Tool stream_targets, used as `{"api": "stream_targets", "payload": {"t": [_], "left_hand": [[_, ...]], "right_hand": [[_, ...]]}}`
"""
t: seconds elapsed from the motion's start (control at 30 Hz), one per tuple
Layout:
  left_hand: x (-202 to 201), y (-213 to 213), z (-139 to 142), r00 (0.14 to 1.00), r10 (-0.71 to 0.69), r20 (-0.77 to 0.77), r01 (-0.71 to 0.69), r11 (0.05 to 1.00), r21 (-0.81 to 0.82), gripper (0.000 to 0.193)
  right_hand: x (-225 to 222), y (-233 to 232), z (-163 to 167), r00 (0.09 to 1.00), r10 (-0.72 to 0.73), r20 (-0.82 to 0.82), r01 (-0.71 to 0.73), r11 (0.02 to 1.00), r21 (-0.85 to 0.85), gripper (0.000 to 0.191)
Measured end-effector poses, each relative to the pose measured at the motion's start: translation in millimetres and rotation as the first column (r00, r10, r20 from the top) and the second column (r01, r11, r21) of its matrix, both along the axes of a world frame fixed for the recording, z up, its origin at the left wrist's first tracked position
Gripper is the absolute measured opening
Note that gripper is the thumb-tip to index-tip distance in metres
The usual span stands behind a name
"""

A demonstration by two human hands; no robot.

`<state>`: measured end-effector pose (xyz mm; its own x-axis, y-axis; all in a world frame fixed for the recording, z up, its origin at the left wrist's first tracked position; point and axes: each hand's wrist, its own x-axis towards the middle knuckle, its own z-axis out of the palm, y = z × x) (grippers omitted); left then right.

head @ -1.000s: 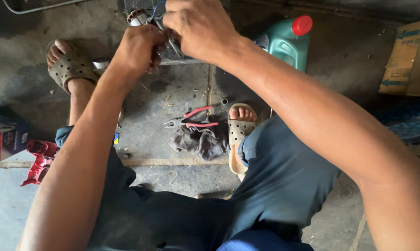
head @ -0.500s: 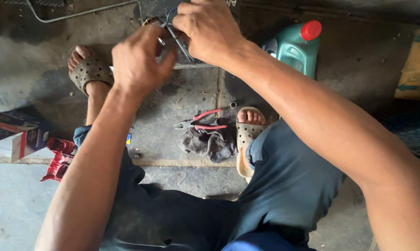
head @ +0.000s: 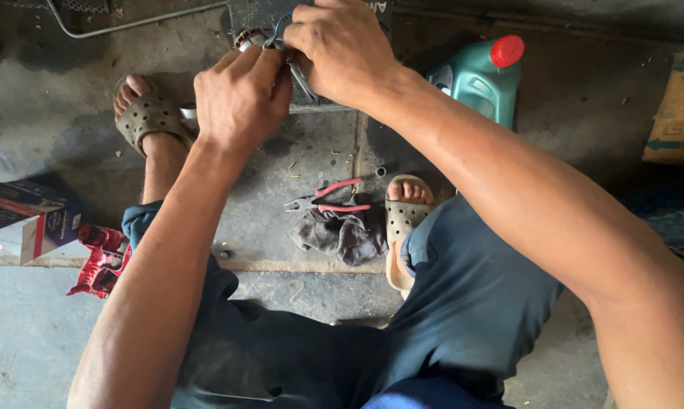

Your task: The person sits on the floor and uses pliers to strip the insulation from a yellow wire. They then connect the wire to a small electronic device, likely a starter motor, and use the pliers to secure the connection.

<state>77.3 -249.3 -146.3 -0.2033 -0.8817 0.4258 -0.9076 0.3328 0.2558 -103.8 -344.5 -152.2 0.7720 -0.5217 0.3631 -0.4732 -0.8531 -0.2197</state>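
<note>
Far left on the concrete floor (head: pixel 46 341): a small cardboard box (head: pixel 24 220), dark blue and red with a white end, lying on its side. Just right of it, crumpled red wrapper (head: pixel 99 261), touching the person's trouser leg. Beyond that, left foot in a perforated olive sandal (head: pixel 149 117), toes pointing far. Thin grey tube (head: pixel 122 26) runs along the far edge of floor.

Centre, far: left hand (head: pixel 239 98) and right hand (head: pixel 342 45) close together on a small grey metal part w/ coloured wires (head: pixel 270 38), set at the far edge of view, between the feet. Left hand fingers curled, clenched on the near-left side of the part. Right hand closed over its top from the right; a thin metal piece (head: pixel 304 79) shows between the hands. Which fingers pinch it, cannot tell – knuckles hide it.

Nearer, centre: red-handled pliers (head: pixel 330 198) lying flat, jaws pointing left, resting against a dark grey rag (head: pixel 342 235). Rag touches right foot's sandal (head: pixel 402 220).

Right, far: green plastic jug w/ red cap (head: pixel 482 79), partly behind right forearm. Far right edge: brown carton (head: pixel 679 113), cut off by frame.
</note>
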Motion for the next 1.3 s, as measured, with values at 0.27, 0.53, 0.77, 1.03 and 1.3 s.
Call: {"api": "stream_targets", "payload": {"t": [0.27,0.53,0.77,1.03,1.3], "left_hand": [[3.1,-5.5,-13.3,0.940,0.037,-0.340,0.023,0.985,0.171,0.013],[8.1,-20.7,-25.6,0.576,0.431,-0.694,0.178,0.763,0.621,0.015],[3.7,-26.2,-17.7,0.269,0.771,-0.577,0.328,0.490,0.808,0.022],[3.6,-23.1,-16.1,0.747,0.328,-0.578,0.016,0.860,0.510,0.013],[12.0,-4.5,11.3,0.996,-0.056,0.073,0.051,0.996,0.074,0.031]], "right_hand": [[-2.0,0.5,-1.7,1.000,0.004,-0.013,-0.004,1.000,-0.003,0.017],[-1.1,1.8,2.5,0.999,0.041,0.029,-0.041,0.999,0.029,0.005],[-1.4,3.8,6.4,0.997,0.022,0.068,-0.025,0.999,0.041,0.008],[0.5,4.5,8.4,0.998,-0.010,0.061,0.008,0.999,0.041,0.007],[1.0,5.4,9.0,0.999,-0.006,0.041,0.004,0.999,0.046,0.008]]}}
